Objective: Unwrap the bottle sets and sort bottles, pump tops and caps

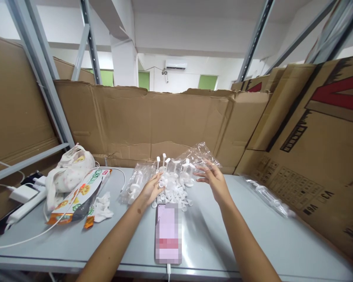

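Observation:
A heap of small white plastic pieces (175, 195) lies on the grey shelf top, with several taller white plunger-like pieces (173, 166) sticking up behind it. At the heap's left side, my left hand (151, 190) has its thumb and fingers around a white plastic piece (164, 181); the exact grip is partly hidden. My right hand (213, 178) is raised to the right of the heap, fingers spread and holding nothing that I can see. Just behind its fingers lies a crumpled clear plastic bag (201, 152).
A phone (168, 235) on a cable lies in front of the heap. Left are a clear bag with white parts (134, 188), crumpled tissue (103, 207), a snack packet (82, 196), a cloth bag (69, 172) and a power strip (26, 209). Cardboard (164, 121) walls the back; wrapped parts (267, 196) lie right.

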Action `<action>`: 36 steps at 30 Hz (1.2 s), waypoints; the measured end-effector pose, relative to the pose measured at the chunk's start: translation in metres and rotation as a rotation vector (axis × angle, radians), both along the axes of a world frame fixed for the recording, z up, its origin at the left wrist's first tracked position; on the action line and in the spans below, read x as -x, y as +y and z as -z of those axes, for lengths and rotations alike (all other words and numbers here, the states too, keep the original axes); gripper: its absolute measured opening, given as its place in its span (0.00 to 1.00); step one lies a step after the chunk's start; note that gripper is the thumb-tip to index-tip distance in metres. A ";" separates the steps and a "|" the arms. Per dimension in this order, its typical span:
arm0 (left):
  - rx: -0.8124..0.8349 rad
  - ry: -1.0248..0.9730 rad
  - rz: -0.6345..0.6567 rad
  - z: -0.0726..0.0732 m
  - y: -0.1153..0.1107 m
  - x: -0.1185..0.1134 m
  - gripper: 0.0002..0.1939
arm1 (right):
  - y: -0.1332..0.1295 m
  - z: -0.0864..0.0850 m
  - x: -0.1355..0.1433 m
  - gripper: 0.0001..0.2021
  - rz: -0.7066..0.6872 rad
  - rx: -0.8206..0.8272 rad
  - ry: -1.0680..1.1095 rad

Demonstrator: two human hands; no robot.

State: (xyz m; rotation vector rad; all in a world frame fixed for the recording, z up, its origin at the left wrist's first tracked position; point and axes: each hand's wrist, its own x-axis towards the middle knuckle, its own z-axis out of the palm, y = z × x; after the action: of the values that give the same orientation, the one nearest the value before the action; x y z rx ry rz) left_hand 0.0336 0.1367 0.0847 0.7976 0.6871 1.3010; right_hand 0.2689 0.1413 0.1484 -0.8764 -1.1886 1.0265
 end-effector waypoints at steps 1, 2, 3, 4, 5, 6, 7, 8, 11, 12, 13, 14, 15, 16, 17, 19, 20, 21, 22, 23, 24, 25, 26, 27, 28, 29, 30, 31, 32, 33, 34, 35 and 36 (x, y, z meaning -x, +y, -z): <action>-0.014 0.017 0.013 0.001 0.000 -0.001 0.13 | -0.001 -0.002 -0.003 0.28 0.014 -0.005 0.015; -0.028 0.036 0.021 0.002 0.000 -0.001 0.14 | -0.001 -0.003 -0.006 0.28 0.025 -0.014 0.032; -0.041 0.058 0.026 0.002 0.000 -0.001 0.15 | -0.002 -0.004 -0.009 0.29 0.036 -0.027 0.049; -0.056 0.082 0.027 0.003 -0.001 -0.002 0.15 | -0.002 -0.005 -0.012 0.29 0.046 -0.040 0.065; -0.071 0.107 0.022 0.003 -0.001 -0.002 0.15 | -0.002 -0.006 -0.015 0.29 0.059 -0.055 0.079; -0.088 0.134 0.017 0.003 -0.002 -0.002 0.15 | -0.003 -0.007 -0.018 0.28 0.081 -0.072 0.091; -0.104 0.160 0.011 0.003 -0.003 -0.002 0.15 | -0.004 -0.007 -0.020 0.27 0.119 -0.097 0.104; -0.121 0.183 0.008 0.002 -0.004 -0.002 0.15 | -0.005 -0.008 -0.023 0.26 0.169 -0.131 0.119; -0.173 0.248 -0.023 -0.001 -0.007 -0.002 0.15 | -0.010 -0.013 -0.027 0.23 0.323 -0.258 0.163; -0.192 0.269 -0.055 -0.002 -0.008 -0.002 0.15 | -0.012 -0.015 -0.028 0.23 0.338 -0.285 0.169; -0.212 0.285 -0.095 -0.004 -0.010 -0.002 0.16 | -0.013 -0.016 -0.028 0.22 0.321 -0.293 0.166; -0.232 0.295 -0.136 -0.006 -0.012 -0.002 0.16 | -0.015 -0.017 -0.028 0.22 0.274 -0.280 0.156; -0.248 0.296 -0.166 -0.008 -0.014 -0.002 0.17 | -0.016 -0.018 -0.027 0.22 0.207 -0.250 0.140; -0.260 0.287 -0.174 -0.010 -0.016 -0.002 0.17 | -0.017 -0.018 -0.026 0.21 0.125 -0.205 0.117; -0.269 0.271 -0.163 -0.012 -0.018 -0.002 0.19 | -0.017 -0.016 -0.023 0.21 0.038 -0.151 0.089; -0.286 0.239 -0.112 -0.016 -0.022 -0.002 0.22 | -0.017 -0.010 -0.015 0.21 -0.129 -0.028 0.020; -0.297 0.227 -0.096 -0.017 -0.025 -0.002 0.23 | -0.017 -0.005 -0.009 0.22 -0.204 0.035 -0.022; -0.312 0.224 -0.093 -0.018 -0.026 -0.002 0.24 | -0.017 0.000 -0.003 0.22 -0.277 0.091 -0.069; -0.325 0.231 -0.108 -0.019 -0.028 -0.002 0.25 | -0.018 0.006 0.004 0.22 -0.339 0.136 -0.115; -0.336 0.247 -0.134 -0.019 -0.029 -0.003 0.25 | -0.020 0.013 0.011 0.22 -0.381 0.164 -0.155; -0.339 0.270 -0.175 -0.019 -0.029 -0.003 0.24 | -0.021 0.019 0.017 0.21 -0.404 0.173 -0.185; -0.335 0.299 -0.228 -0.018 -0.029 -0.003 0.23 | -0.022 0.025 0.024 0.21 -0.398 0.165 -0.202; -0.325 0.330 -0.287 -0.018 -0.028 -0.003 0.21 | -0.023 0.031 0.030 0.20 -0.384 0.153 -0.213; -0.311 0.361 -0.340 -0.017 -0.027 -0.003 0.19 | -0.024 0.036 0.035 0.19 -0.370 0.143 -0.225; -0.298 0.389 -0.381 -0.015 -0.025 -0.003 0.17 | -0.023 0.041 0.039 0.19 -0.361 0.138 -0.239; -0.287 0.413 -0.407 -0.014 -0.023 -0.002 0.16 | -0.022 0.044 0.043 0.18 -0.364 0.139 -0.259; -0.278 0.434 -0.417 -0.012 -0.021 -0.002 0.15 | -0.020 0.046 0.045 0.17 -0.370 0.144 -0.285; -0.275 0.453 -0.417 -0.010 -0.019 -0.001 0.14 | -0.018 0.048 0.046 0.16 -0.376 0.148 -0.314; -0.276 0.474 -0.413 -0.009 -0.018 0.000 0.14 | -0.014 0.049 0.047 0.16 -0.378 0.148 -0.345; -0.283 0.495 -0.414 -0.008 -0.017 0.001 0.13 | -0.011 0.050 0.047 0.15 -0.373 0.144 -0.373; -0.293 0.517 -0.417 -0.007 -0.017 0.002 0.12 | -0.008 0.051 0.046 0.14 -0.363 0.139 -0.393; -0.301 0.535 -0.425 -0.006 -0.017 0.002 0.11 | -0.004 0.052 0.045 0.13 -0.351 0.135 -0.398; -0.308 0.549 -0.435 -0.006 -0.017 0.003 0.11 | -0.001 0.053 0.043 0.13 -0.342 0.136 -0.390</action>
State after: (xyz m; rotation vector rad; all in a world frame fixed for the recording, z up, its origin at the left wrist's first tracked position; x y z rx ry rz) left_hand 0.0303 0.1201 0.0904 1.3353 1.1594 1.6175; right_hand 0.2255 0.1400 0.0949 -1.0333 -1.6527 1.2587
